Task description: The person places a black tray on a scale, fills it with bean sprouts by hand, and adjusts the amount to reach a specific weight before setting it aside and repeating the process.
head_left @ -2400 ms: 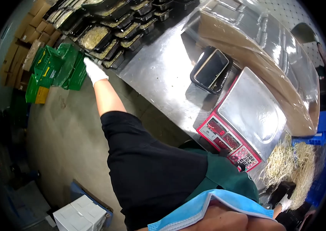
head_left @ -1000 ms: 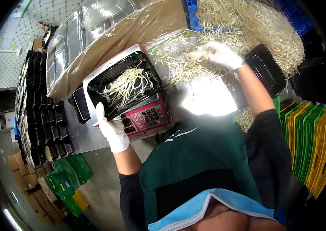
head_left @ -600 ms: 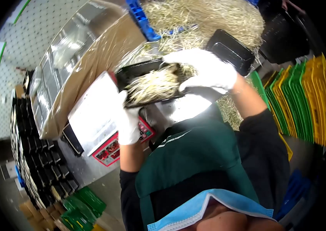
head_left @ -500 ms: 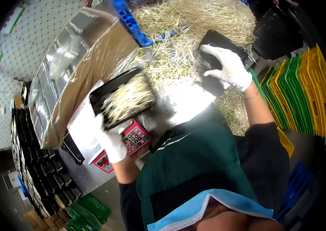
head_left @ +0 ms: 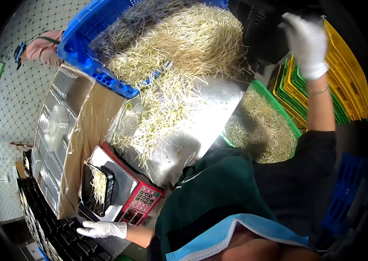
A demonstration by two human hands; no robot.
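Note:
My left hand [head_left: 102, 229], in a white glove, is low on the left with its fingers apart and nothing in them, just below a black tray [head_left: 89, 188] of bean sprouts. That tray rests on a red and white scale [head_left: 147, 199]. At the upper right my right hand [head_left: 306, 41], also gloved, reaches over dark trays or a dark container [head_left: 266, 32]; its fingertips are blurred, and what they touch is unclear. Between the hands, loose sprouts [head_left: 162, 115] spread over the metal table [head_left: 218, 102], below a big sprout heap [head_left: 201, 37].
A blue crate [head_left: 77, 41] holds part of the heap. A box of clear plastic trays [head_left: 55, 130] stands left, beside stacked black trays [head_left: 47, 217]. A green crate [head_left: 275, 98] of sprouts and stacked yellow crates [head_left: 349, 74] are at right. Another person [head_left: 47, 47] is at upper left.
The sprout tray has left my left hand and sits on the scale. My left hand has moved down; my right hand has moved up and right, away from the black tray it was by. The view has shifted.

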